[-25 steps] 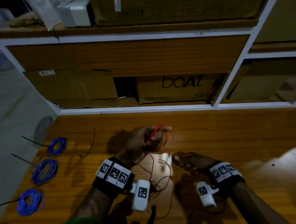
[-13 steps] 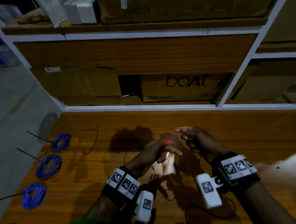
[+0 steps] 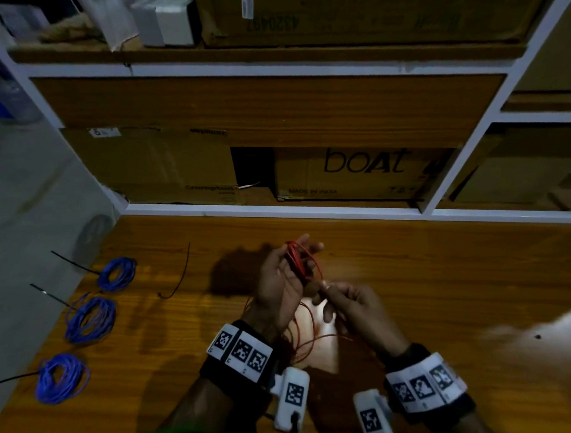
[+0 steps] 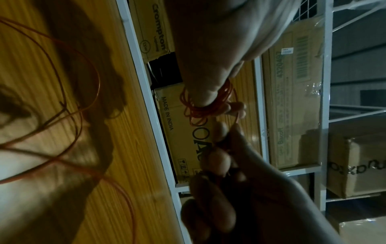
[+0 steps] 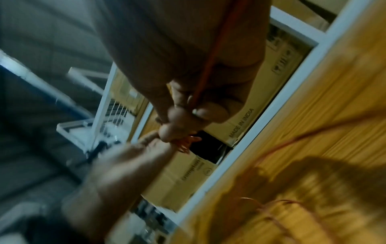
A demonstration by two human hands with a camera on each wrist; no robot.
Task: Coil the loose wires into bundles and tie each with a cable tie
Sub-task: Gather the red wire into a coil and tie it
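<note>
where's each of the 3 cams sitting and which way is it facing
Head: worn on the head, looking forward and down at the wooden table and shelves; both hands and wristbands show.
Left wrist: looks along the left hand at the red wire coil round its fingers; the right hand shows too.
Right wrist: looks along the right hand pinching the wire strand; blurred.
Shared: all three show the red wire and the boat box.

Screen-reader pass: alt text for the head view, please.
The left hand holds a coil of thin red wire while the right hand pinches its loose strand above a wooden table; three tied blue wire bundles lie left.
</note>
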